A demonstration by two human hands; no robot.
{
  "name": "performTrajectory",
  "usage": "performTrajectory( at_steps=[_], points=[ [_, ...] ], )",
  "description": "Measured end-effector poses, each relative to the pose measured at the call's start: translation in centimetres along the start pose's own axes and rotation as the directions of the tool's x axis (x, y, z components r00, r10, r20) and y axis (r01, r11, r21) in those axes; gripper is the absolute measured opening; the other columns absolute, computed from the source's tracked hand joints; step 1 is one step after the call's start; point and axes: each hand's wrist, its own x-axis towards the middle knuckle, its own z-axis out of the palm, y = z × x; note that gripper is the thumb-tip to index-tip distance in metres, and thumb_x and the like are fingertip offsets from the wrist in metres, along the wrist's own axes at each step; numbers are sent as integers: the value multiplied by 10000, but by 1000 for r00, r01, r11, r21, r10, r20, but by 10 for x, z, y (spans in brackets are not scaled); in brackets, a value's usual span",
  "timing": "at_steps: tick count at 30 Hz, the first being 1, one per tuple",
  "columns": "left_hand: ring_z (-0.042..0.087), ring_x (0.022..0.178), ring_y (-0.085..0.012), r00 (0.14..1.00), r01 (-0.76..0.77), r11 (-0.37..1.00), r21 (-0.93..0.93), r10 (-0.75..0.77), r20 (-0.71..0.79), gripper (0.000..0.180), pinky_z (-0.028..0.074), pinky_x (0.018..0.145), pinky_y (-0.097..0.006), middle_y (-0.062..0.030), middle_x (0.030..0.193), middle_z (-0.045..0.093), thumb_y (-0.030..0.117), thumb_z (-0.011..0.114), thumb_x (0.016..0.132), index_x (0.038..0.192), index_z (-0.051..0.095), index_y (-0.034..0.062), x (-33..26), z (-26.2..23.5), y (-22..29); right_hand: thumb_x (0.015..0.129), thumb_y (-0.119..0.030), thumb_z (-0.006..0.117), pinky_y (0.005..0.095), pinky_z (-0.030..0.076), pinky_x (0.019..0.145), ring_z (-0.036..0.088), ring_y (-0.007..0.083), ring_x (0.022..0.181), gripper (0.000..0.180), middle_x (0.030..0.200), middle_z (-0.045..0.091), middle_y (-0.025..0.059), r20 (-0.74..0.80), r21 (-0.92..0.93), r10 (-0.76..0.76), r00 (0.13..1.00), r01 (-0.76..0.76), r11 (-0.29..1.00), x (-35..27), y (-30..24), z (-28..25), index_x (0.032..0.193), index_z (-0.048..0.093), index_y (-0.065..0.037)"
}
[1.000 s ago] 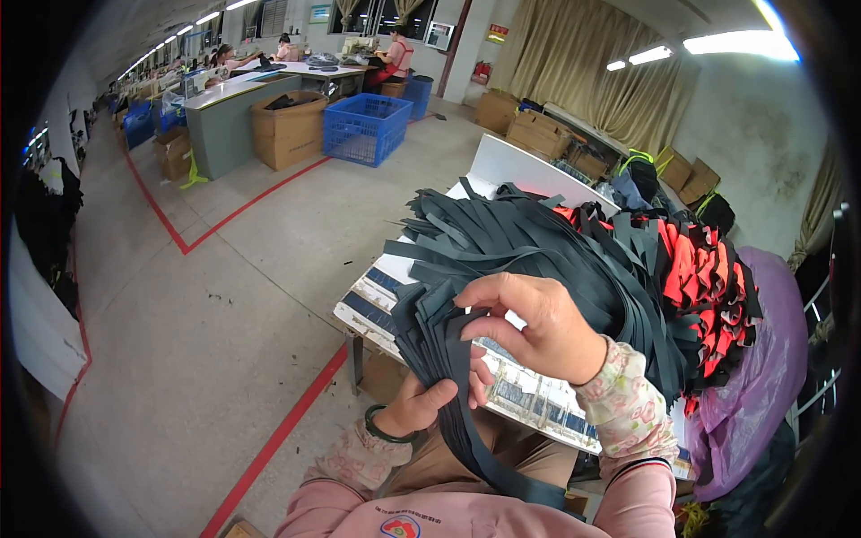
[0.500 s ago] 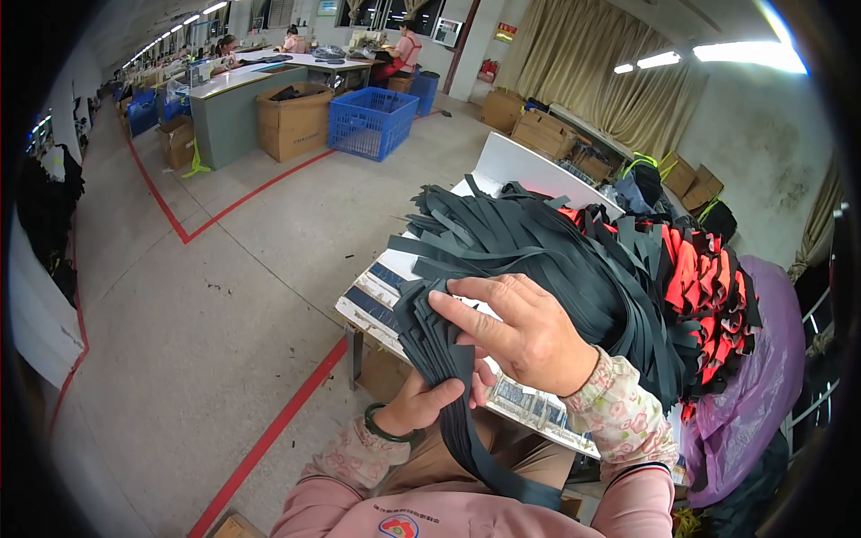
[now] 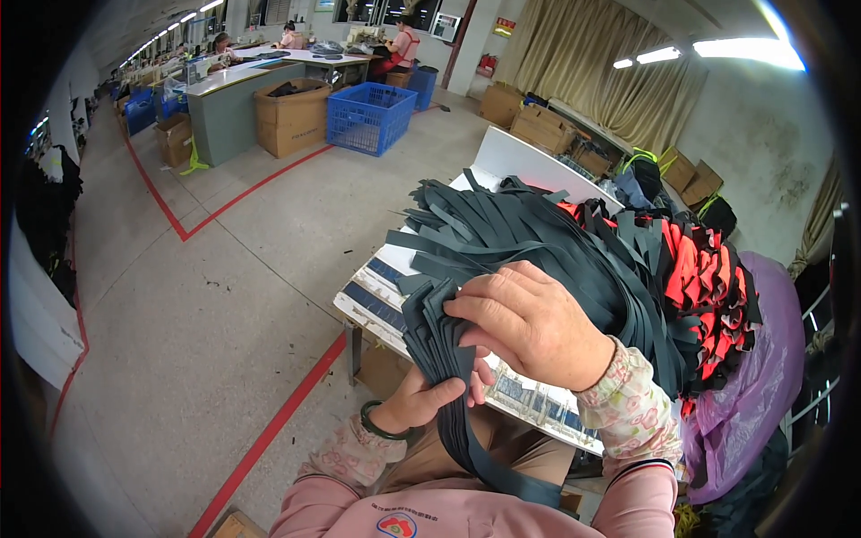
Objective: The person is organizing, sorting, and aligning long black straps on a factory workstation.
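At the table [image 3: 538, 405] edge | fanned dark-grey strips [image 3: 437, 348] | left hand [image 3: 418, 401] clasping them | right hand [image 3: 531, 325] touching ends, pinch unclear

Left hand [image 3: 417, 401] with fingers [image 3: 482, 377] partly hidden behind dark strip bundle [image 3: 438, 345], bench [image 3: 369, 312] largely covered by heaped strips [image 3: 529, 229], pink shirt [image 3: 484, 516] and cardboard box [image 3: 238, 526] cut off by lower edge, distant worker [image 3: 404, 47] too small for detail.

Glaring ceiling tube [image 3: 749, 54]; blackened edges
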Motion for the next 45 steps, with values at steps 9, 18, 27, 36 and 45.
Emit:
performTrajectory(
  at_steps=[9,18,27,36,45],
  points=[
    [614,908,-166,1000,0,1000,-6,0,6,484,512,777,-283,-155,1120,575,292,550,1015,1364,404,-9,-1,-3,0,760,-168,737,328,534,716,649,217,803,419,1043,648,95,25,-145,-98,995,101,984,-5,-1,5,1143,651,-23],
    [611,916,-162,999,44,999,15,-45,18,459,508,787,-278,-148,1114,578,274,549,1014,1343,424,-21,0,-2,0,733,-138,732,351,536,702,641,230,797,432,1017,627,101,21,-166,-87,996,89,982,-9,-5,8,1137,631,-21],
    [608,934,-148,997,73,997,-14,-72,36,595,505,834,-291,-152,1169,580,274,601,989,1420,366,-63,3,3,5,728,-111,756,389,508,666,602,289,761,365,830,545,93,61,227,15,998,-28,974,-5,13,-11,1048,595,-42],
    [608,925,-150,995,77,997,-20,-75,67,597,508,836,-289,-143,1142,595,327,650,957,1368,420,-40,5,5,1,741,-143,746,370,513,711,606,278,798,497,861,562,89,134,161,27,991,-49,986,-6,5,-16,1202,616,-12],
    [608,916,-157,997,57,998,-28,-56,51,424,515,802,-288,-139,1109,601,373,638,959,1151,574,1,5,6,-2,775,-180,733,377,482,669,583,266,742,454,866,570,87,101,161,-6,995,-10,987,-17,3,-5,1176,646,15]
  ],
)
